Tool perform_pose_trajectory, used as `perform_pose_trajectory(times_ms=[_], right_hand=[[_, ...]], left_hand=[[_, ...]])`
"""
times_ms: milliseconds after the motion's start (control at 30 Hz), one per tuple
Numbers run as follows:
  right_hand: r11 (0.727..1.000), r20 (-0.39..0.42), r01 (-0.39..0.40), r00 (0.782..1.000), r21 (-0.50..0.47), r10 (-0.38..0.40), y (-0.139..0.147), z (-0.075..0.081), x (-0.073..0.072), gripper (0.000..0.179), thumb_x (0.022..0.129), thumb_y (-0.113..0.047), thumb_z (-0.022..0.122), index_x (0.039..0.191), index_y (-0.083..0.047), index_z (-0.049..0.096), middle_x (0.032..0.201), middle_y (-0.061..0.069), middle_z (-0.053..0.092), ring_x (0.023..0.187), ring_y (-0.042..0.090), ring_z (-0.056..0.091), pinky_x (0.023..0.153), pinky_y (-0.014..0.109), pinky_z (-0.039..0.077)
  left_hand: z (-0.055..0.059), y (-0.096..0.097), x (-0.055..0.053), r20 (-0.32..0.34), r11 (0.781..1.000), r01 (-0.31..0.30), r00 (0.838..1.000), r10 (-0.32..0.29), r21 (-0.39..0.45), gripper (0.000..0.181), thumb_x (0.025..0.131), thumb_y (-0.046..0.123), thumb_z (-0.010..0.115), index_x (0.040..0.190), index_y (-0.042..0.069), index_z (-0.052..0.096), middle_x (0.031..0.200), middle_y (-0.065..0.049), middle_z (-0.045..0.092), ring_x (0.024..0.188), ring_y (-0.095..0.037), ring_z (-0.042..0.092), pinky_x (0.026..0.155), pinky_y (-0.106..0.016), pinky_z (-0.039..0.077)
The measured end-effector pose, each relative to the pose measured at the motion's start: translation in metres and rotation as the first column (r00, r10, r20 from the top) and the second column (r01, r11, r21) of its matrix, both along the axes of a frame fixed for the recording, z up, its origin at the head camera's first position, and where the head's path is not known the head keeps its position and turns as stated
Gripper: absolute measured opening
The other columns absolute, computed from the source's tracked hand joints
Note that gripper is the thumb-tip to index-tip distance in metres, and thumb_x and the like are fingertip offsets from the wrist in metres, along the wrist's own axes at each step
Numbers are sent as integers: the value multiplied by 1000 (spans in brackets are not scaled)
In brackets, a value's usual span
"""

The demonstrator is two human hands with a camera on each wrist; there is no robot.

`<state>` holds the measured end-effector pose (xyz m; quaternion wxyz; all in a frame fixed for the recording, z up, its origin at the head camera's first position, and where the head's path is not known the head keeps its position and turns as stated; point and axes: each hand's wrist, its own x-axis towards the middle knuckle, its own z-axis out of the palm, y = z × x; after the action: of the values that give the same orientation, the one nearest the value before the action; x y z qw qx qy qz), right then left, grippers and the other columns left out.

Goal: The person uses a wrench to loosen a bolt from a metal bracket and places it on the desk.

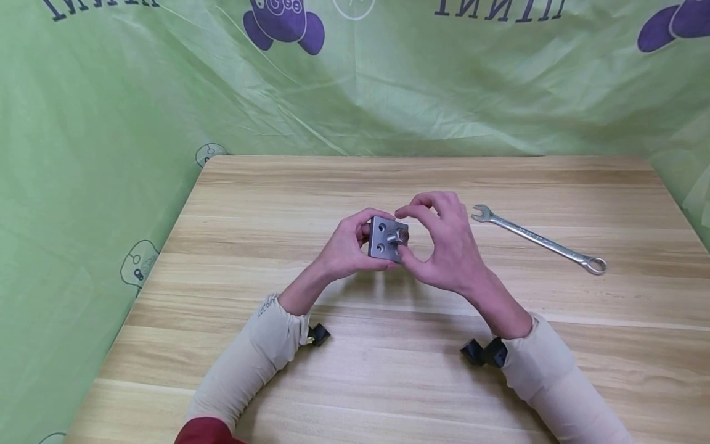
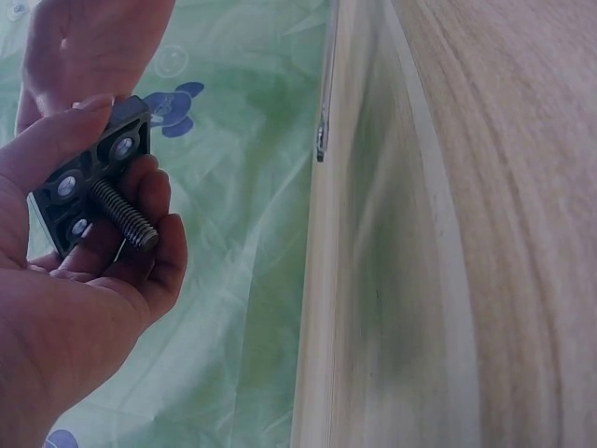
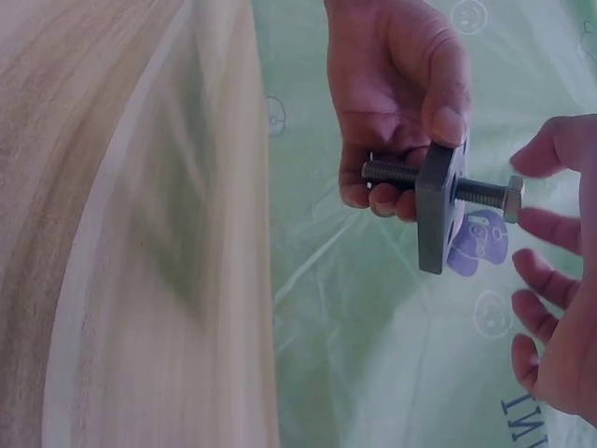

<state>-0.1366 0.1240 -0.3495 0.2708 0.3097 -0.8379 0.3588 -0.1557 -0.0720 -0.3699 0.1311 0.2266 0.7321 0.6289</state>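
Resting in the left hand (image 1: 352,243), the plate (image 1: 384,238) is gripped by its edges and held above the table (image 1: 388,382). It is pierced by the bolt (image 3: 480,193), whose long axis is set square to the plate's face: the head is pointed toward the right hand (image 1: 446,246), the threaded end toward the left palm. Nothing is grasped by the right hand; its fingers are parted around the bolt's head (whether it is touched cannot be told). Both forearms are covered by cream sleeves (image 1: 261,345). Farther right, a wrench (image 1: 540,239) is laid slantwise, its open end turned toward the right hand. The table is backed by green cloth (image 1: 388,111).
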Motion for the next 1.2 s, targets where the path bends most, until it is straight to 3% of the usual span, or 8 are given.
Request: perform_pose_trajectory(times_ms=[233,467,667,900,1200], right_hand=[[986,-4,157,988,62,-157,-2,-3,1,39,74,-45,70,70,-9,57,92,13,59,91,33,47,74,43,33],[978,-27,200,980,52,-199,-7,-6,2,46,73,-42,78,57,-9,50,84,11,59,86,33,49,71,43,34],[985,-16,167,986,50,-166,-8,-7,3,40,77,-33,77,58,-9,52,86,12,60,88,33,49,74,45,36],[995,6,88,996,54,-88,-3,-2,2,26,78,-30,74,71,-8,61,93,14,59,94,34,47,82,47,36],[999,-35,-19,999,34,20,1,2,0,16,76,-20,73,86,-8,72,94,13,58,94,33,46,84,45,34]], left_hand=[[0,0,0,-7,1000,5,1000,-5,-12,64,65,-6,81,122,-1,53,101,-26,68,81,-8,65,74,-24,55],[-1,0,0,-2,1000,1,1000,-1,-29,64,65,-6,81,122,0,53,101,-25,69,80,-8,66,74,-24,55],[0,0,1,-6,999,-5,1000,5,-36,64,64,-5,81,122,1,54,99,-24,69,79,-9,66,73,-24,54],[1,0,1,-1,1000,-9,1000,9,-27,64,64,-5,81,122,0,54,99,-25,68,79,-8,65,73,-24,55],[1,-1,1,6,1000,-8,1000,8,-10,66,63,-8,81,122,-1,53,100,-26,68,80,-7,65,76,-22,53]])
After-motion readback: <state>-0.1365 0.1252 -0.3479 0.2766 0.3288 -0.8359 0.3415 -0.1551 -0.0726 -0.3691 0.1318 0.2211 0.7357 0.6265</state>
